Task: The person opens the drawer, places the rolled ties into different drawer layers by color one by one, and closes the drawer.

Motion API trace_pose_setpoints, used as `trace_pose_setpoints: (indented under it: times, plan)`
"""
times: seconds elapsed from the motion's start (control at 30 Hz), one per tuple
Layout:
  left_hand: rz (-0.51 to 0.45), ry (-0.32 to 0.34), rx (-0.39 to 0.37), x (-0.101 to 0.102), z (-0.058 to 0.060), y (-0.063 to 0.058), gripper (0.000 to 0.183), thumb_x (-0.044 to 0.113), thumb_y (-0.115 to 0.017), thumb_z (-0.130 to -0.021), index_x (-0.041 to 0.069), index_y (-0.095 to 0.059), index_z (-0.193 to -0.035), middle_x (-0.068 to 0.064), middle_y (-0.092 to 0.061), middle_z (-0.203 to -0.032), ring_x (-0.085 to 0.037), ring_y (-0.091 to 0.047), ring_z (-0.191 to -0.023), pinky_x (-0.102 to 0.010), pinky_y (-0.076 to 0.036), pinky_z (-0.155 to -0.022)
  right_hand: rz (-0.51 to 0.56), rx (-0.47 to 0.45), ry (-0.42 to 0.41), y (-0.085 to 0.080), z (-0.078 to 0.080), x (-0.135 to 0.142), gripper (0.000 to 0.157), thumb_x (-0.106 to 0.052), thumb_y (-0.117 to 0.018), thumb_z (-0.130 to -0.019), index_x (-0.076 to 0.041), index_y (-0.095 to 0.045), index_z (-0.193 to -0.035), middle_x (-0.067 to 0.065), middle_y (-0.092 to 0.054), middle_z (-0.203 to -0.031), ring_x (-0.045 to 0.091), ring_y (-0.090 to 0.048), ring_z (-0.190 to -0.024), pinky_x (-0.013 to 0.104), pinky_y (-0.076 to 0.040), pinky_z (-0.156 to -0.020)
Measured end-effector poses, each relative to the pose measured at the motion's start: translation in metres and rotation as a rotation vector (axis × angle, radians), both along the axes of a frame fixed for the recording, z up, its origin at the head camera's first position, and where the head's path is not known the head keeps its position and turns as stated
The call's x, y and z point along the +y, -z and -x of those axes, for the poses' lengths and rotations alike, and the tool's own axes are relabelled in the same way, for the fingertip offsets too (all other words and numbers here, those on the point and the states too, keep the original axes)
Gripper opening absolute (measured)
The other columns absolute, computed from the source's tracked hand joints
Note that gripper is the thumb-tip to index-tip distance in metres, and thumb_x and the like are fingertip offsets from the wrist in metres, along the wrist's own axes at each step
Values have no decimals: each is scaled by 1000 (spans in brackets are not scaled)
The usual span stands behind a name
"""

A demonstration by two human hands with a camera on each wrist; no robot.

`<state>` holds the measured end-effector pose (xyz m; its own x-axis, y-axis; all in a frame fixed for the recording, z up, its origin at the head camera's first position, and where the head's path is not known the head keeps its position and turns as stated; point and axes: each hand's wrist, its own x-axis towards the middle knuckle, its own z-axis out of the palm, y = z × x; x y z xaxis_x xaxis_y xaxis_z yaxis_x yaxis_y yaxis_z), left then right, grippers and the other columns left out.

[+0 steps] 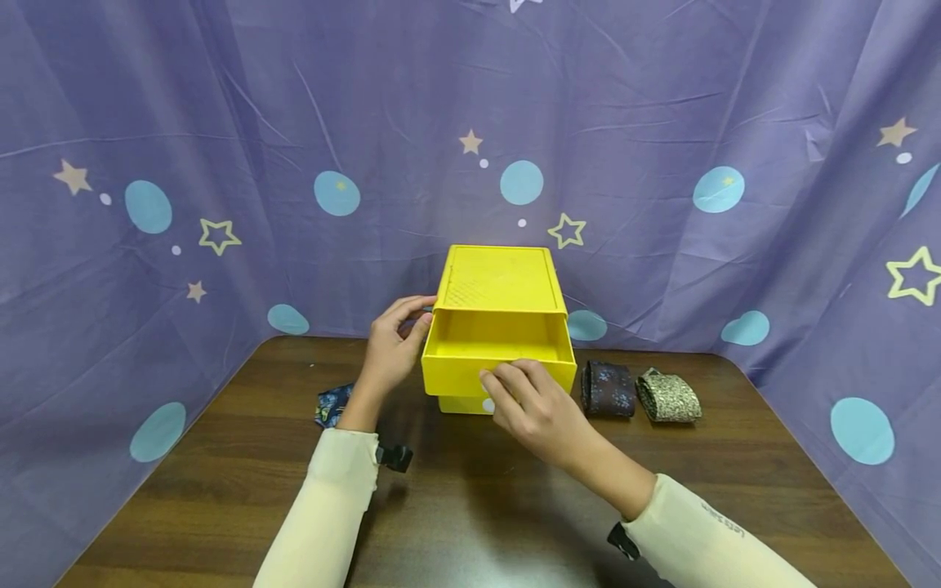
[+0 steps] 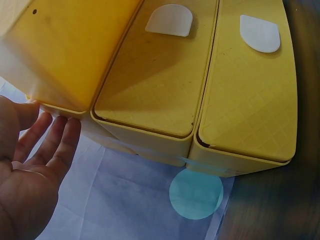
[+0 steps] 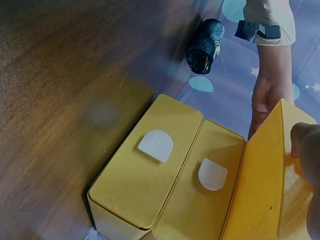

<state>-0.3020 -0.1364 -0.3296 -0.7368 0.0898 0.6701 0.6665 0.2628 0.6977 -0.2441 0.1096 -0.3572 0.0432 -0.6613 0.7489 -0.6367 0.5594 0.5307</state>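
A yellow drawer unit stands at the back of the table with its top drawer pulled out. My left hand touches the unit's left side, its fingers nearly straight against the edge beside the top drawer, as the left wrist view shows. With curled fingers, my right hand grips the front of the pulled-out drawer at its handle, which the fingers mostly hide. Below it, the middle drawer and bottom drawer sit closed, each with a white tab handle.
Right of the unit lie a dark patterned rolled necktie and a gold-green one. A blue patterned roll lies to the left, partly behind my left wrist. A purple curtain with stars hangs close behind the wooden table.
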Motion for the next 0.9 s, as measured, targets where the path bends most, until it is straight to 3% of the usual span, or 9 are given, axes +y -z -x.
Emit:
trace_pose_setpoints:
  times: [0.13,0.3,0.37,0.53,0.6,0.9]
  plan:
    - [-4,0,0,0,0,0,29,2,-59,-103,-10,-65,-129,-24,-62,-129,-36,-63,-112,-56,-54,-95,-10,-4,3,0,-3,1,30,-10,-52,-100,4,-69,-121,17,-66,-107,32,-61,-92,36,-57,-83]
    - [12,-11,10,0,-1,-1,29,2,-60,-103,-10,-65,-129,-24,-63,-128,-34,-64,-110,-35,-57,-93,-8,-17,-7,1,-7,2,30,-10,-51,-100,4,-68,-121,17,-66,-108,33,-61,-93,37,-57,-83]
    - [15,-14,14,-1,-2,-1,29,2,-60,-103,-10,-65,-129,-24,-63,-128,-34,-64,-110,-33,-57,-92,-5,-13,-14,1,-8,2,31,-10,-51,-99,4,-69,-120,18,-66,-108,33,-61,-92,37,-57,-83]
    - [1,0,11,0,-2,-1,29,2,-59,-103,-10,-65,-129,-25,-62,-128,-37,-63,-111,-55,-55,-95,-3,7,-38,0,-11,2,31,-8,-51,-99,5,-69,-120,18,-66,-108,32,-61,-92,37,-57,-83]
    - [-4,4,7,0,-1,0,29,2,-59,-103,-10,-64,-129,-26,-62,-129,-39,-62,-111,-59,-53,-95,-2,15,-49,0,-12,2,31,-8,-51,-99,5,-69,-120,18,-66,-108,32,-61,-91,37,-57,-82]
    - [-12,-3,-3,0,2,2,29,3,-59,-103,-10,-65,-129,-25,-62,-129,-37,-62,-111,-58,-54,-95,5,39,-84,1,-17,2,30,-7,-53,-98,5,-69,-119,18,-67,-107,32,-62,-90,37,-57,-80]
